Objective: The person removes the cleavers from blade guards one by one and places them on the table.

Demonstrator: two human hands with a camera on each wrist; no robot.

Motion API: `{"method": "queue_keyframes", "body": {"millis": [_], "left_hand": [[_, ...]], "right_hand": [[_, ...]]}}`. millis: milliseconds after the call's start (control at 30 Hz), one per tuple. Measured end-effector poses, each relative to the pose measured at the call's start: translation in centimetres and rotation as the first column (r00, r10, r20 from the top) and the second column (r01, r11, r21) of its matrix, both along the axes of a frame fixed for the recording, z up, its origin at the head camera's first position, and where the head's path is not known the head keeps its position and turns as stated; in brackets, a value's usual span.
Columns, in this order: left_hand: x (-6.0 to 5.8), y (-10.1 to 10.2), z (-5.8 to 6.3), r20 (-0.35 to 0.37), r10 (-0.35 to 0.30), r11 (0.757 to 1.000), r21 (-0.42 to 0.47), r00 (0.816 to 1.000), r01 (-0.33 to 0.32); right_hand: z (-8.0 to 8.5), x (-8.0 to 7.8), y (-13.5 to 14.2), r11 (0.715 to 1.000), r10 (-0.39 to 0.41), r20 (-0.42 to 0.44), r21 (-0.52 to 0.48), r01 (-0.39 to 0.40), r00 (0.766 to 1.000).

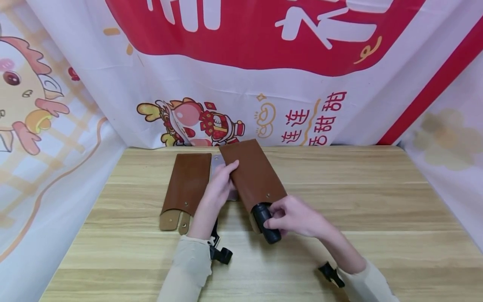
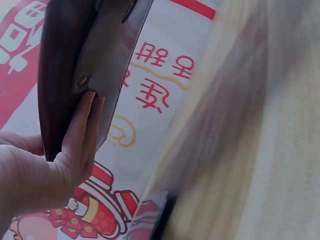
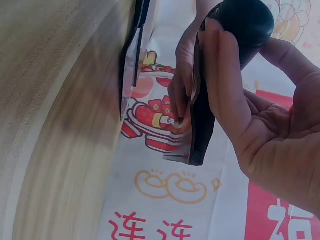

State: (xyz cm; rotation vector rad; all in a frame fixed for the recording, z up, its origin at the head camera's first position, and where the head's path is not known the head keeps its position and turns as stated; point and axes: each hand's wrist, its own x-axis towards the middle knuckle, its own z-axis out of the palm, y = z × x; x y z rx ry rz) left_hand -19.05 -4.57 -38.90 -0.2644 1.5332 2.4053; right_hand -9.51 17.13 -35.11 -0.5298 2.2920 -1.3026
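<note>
My left hand [image 1: 219, 182] holds a brown leather knife sheath [image 1: 253, 167] by its left edge, thumb on the front face and fingers against the back. The sheath is tilted, its mouth towards me. Out of that mouth sticks a thick black knife handle [image 1: 267, 222], which my right hand [image 1: 296, 216] grips between thumb and fingers; the blade is hidden inside. In the left wrist view, my fingers [image 2: 82, 130] press the sheath's back near a metal snap [image 2: 81, 80]. The right wrist view shows the rounded end of the handle [image 3: 250, 22] among my fingers.
A second brown sheath [image 1: 188, 178] with two tan flaps lies on the wooden table [image 1: 358, 201] at left. Next to it lies a grey metal blade [image 1: 217, 161], mostly covered by my left hand and the held sheath. A printed cloth [image 1: 256, 84] hangs along the table's back edge.
</note>
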Motion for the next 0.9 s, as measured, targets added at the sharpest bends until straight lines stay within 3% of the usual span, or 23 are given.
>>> {"method": "queue_keyframes", "body": {"millis": [233, 633, 800, 900], "left_hand": [[0.0, -0.5, 0.8, -0.018, 0.084, 0.996, 0.027, 0.996, -0.083], [0.0, -1.6, 0.9, -0.020, 0.173, 0.978, 0.118, 0.985, -0.170], [-0.4, -2.6, 1.2, 0.048, 0.275, 0.940, 0.198, 0.960, -0.279], [-0.6, -3.1, 1.4, 0.072, 0.312, 0.920, 0.225, 0.947, -0.320]], "right_hand": [[0.0, 0.3, -0.6, 0.995, -0.021, -0.091, 0.092, 0.029, 0.996], [-0.1, 0.6, -1.1, 0.993, -0.009, -0.185, 0.115, 0.030, 0.983], [0.0, 1.0, -1.4, 0.989, 0.023, -0.213, 0.146, 0.008, 0.977], [-0.1, 1.1, -1.5, 0.994, 0.019, -0.188, 0.106, 0.002, 0.982]]}}
